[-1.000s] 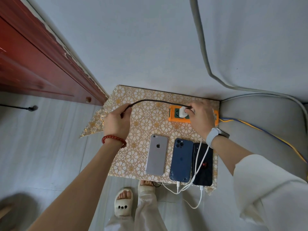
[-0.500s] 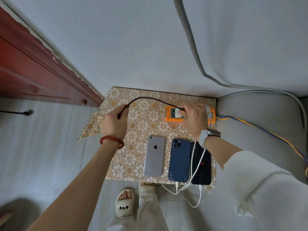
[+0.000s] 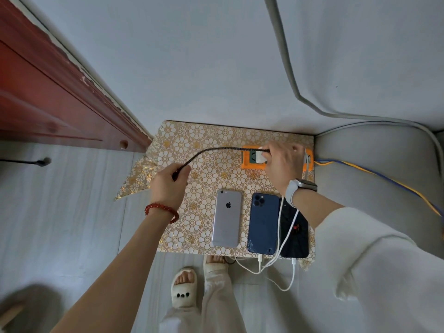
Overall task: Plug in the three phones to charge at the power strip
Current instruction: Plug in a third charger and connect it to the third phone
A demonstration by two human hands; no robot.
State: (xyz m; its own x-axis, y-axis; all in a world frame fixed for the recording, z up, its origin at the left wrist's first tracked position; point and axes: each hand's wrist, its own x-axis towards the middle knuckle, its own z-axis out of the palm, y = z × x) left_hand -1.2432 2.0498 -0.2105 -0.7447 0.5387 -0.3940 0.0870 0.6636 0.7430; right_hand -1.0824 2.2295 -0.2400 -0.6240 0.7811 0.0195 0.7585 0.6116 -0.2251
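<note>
so the left hand (image 3: 168, 186) held the black cord's (image 3: 204, 152) loose end, nearest the silver phone (image 3: 227, 218) at five o'clock, while the right hand (image 3: 283, 162) pinched the white plug (image 3: 260, 157).

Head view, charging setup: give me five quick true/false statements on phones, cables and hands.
1. The silver phone has a white cable in its bottom port. False: no cable is visible at it.
2. The left hand holds the free end of the black braided cable. True.
3. The right hand rests on the blue phone. False: it is at the orange power strip, on the white charger.
4. Three phones lie side by side. True.
5. The black phone lies leftmost. False: rightmost.
</note>
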